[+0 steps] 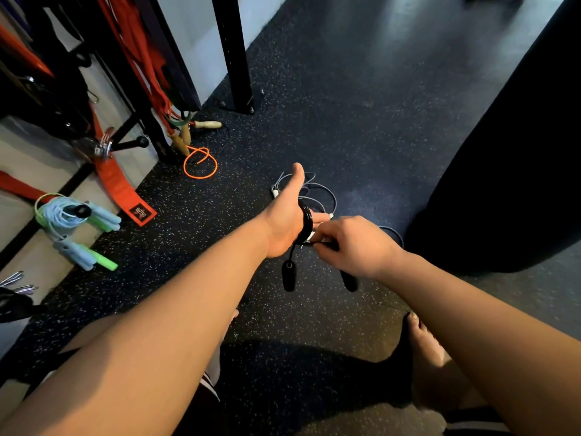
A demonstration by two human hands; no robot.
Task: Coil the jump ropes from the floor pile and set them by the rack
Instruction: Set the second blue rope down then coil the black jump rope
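Left hand (283, 225), thumb up and fingers straight, is held over the floor (314, 89) with the thin black jump rope (306, 220) wound in tight loops round its palm, two black handles (288, 275) dangling below. Right hand (355, 243), just right of it, pinches the cord with curled fingers.

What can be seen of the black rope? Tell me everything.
The black rope is a thin, glossy cord wound in several turns round the palm of the left hand, above the floor. Its two black handles hang below the hands, apart from each other. The right hand pinches the cord beside the coil.
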